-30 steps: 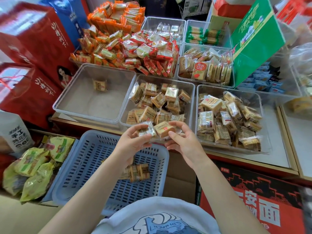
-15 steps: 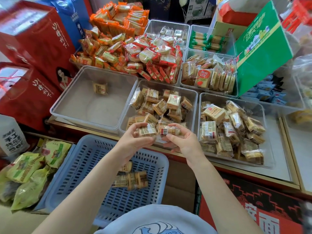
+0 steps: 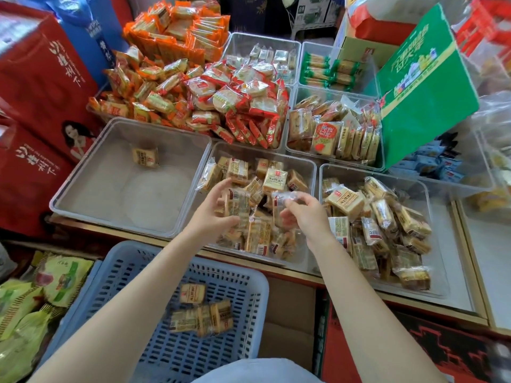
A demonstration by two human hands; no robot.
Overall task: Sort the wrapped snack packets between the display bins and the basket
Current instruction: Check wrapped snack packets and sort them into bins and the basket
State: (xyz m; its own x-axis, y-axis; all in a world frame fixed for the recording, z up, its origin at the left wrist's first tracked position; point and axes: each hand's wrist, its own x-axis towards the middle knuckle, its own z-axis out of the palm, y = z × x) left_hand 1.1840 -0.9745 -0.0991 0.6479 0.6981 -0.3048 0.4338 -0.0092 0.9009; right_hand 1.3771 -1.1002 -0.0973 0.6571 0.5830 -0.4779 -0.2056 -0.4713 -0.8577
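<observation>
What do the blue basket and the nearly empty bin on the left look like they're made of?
The blue basket looks like moulded plastic with a matte finish: uniform colour, rows of slots in floor and walls. The nearly empty bin seems clear rigid plastic, slightly cloudy: its walls let the surroundings show through.

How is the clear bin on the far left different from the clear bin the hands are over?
The left bin holds a single packet on a mostly bare floor; the middle bin is heaped with packets. The left bin is untouched, while the left hand and right hand grip packets over the middle one. Both are clear plastic.
</observation>
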